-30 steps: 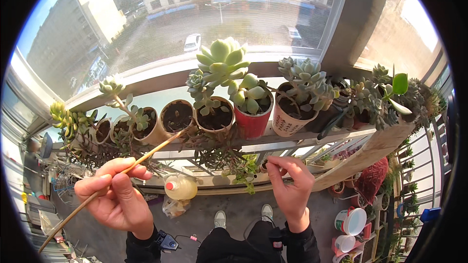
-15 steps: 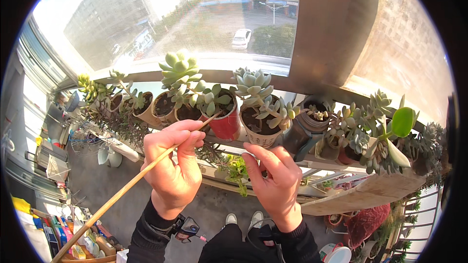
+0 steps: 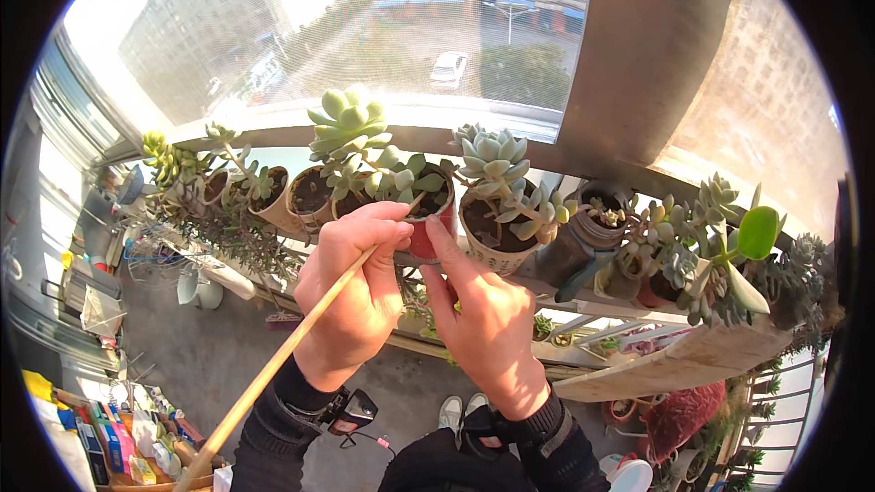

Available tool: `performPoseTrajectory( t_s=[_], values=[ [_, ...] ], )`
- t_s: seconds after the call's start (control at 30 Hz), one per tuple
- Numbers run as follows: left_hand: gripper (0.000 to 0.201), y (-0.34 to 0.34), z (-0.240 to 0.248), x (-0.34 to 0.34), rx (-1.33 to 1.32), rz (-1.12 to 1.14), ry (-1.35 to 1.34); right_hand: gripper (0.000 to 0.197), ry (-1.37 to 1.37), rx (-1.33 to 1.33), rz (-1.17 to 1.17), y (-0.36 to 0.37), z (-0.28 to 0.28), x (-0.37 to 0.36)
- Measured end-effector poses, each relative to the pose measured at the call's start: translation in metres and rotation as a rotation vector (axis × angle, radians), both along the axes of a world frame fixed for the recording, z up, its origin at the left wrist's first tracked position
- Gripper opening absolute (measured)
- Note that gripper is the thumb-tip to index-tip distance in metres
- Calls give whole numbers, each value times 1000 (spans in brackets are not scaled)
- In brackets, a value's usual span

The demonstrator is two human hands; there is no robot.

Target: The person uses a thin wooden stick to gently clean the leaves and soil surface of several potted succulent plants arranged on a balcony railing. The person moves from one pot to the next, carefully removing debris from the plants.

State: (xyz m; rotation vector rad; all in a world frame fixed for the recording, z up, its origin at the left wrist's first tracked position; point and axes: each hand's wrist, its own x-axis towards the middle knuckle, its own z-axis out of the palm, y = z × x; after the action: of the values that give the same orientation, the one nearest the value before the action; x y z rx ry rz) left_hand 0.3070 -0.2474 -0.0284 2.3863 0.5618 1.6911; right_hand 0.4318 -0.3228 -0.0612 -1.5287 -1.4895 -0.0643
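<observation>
My left hand (image 3: pixel 351 310) is closed around a long thin wooden stick (image 3: pixel 278 360), pinched between thumb and fingers. The stick slants from the lower left up to the soil of a red pot (image 3: pixel 424 246), where its tip rests near the rim. A grey-green succulent (image 3: pixel 407 182) grows in that pot. My right hand (image 3: pixel 488 328) holds nothing; its index finger reaches up against the front of the red pot, with the thumb apart below. Just right of it stands a pale pot (image 3: pixel 497 261) holding a rosette succulent (image 3: pixel 495 157).
Several more potted succulents line the windowsill on both sides, with a dark jar (image 3: pixel 583 239) to the right. A large plant (image 3: pixel 349 118) rises behind my left hand. Below the ledge, a lower shelf bears small plants. A box of assorted goods (image 3: pixel 137 442) is at the lower left.
My right hand has moved left and up, bringing its index finger to the red pot. My left hand and the stick have shifted right and slightly up, with the tip still at the pot.
</observation>
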Motion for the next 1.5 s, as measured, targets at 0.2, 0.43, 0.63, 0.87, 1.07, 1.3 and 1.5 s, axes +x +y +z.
performPoseTrajectory(
  t_s=[0.2, 0.43, 0.63, 0.87, 1.07, 1.3, 1.5],
  values=[
    [19, -5, -4, 0, -64, -5, 7, 57, -66, -102, -37, -6, 0, -1],
    [19, -15, 2, -11, -129, -6, -16, 63, -74, -134, -35, -7, 0, -1],
    [21, -13, 5, -13, -52, -17, -16, 63, -37, -143, 0, -8, 1, 1],
    [28, -12, 17, -17, 23, 36, 138, 64, -3, -83, 33, -7, 1, 5],
    [23, -11, 22, -23, -147, 3, 80, 58, 37, -160, 11, -4, 12, 6],
    [10, 1, 35, -35, -190, -61, 171, 53, 21, -210, 46, 7, 29, 7],
    [19, 5, 32, -29, -262, -80, 47, 35, -5, -384, 51, 19, 46, 6]
  ],
)
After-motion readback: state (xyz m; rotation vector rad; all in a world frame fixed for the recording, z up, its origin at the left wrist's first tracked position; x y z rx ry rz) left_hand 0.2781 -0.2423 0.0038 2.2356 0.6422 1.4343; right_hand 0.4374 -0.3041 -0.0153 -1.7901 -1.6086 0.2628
